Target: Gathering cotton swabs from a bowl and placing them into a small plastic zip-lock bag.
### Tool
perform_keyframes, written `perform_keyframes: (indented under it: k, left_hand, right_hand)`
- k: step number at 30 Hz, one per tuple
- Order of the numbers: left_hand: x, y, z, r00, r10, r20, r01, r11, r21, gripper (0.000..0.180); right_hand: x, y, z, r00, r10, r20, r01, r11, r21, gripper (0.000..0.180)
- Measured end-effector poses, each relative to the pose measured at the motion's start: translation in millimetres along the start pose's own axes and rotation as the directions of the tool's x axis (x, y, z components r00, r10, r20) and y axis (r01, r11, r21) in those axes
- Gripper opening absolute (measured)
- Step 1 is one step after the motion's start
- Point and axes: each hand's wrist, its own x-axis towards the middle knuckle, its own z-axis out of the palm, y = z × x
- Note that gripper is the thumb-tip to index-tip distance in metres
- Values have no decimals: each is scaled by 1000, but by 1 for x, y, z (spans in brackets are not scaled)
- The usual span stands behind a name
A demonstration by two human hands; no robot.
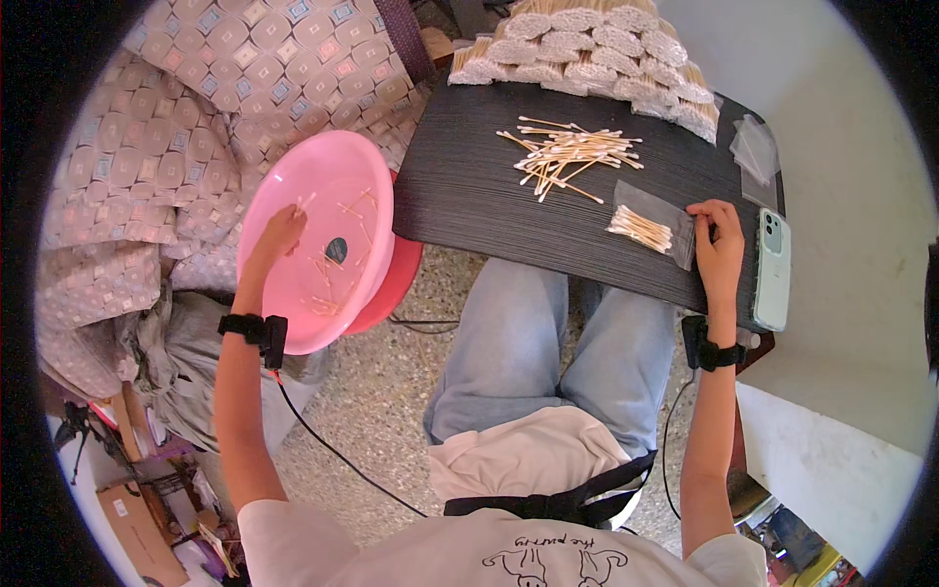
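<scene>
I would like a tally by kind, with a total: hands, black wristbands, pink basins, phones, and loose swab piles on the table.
Hands (left hand, right hand): 2
Black wristbands: 2
Pink basin: 1
Phone: 1
Loose swab pile on the table: 1
Total: 7

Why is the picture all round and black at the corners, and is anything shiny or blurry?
Head view: the fisheye lens probably makes that round shape; head view: a small white glint shines inside the pink basin; head view: the cotton swabs on the dark table look clear enough to see separate sticks.
</scene>
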Motion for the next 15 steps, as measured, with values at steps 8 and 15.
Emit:
perform_keyframes:
  k: [8,15]
  left_hand:
    - [-28,146,-22,907,372,-198,-415,868,-271,15]
    - [-33,276,55,602,776,-189,-798,577,-174,15]
  right_hand:
    - [-1,-5,-1,1000,16,-3,-16,1000,-10,12]
    - [-1,-5,-1,1000,21,-14,-21,999,26,12]
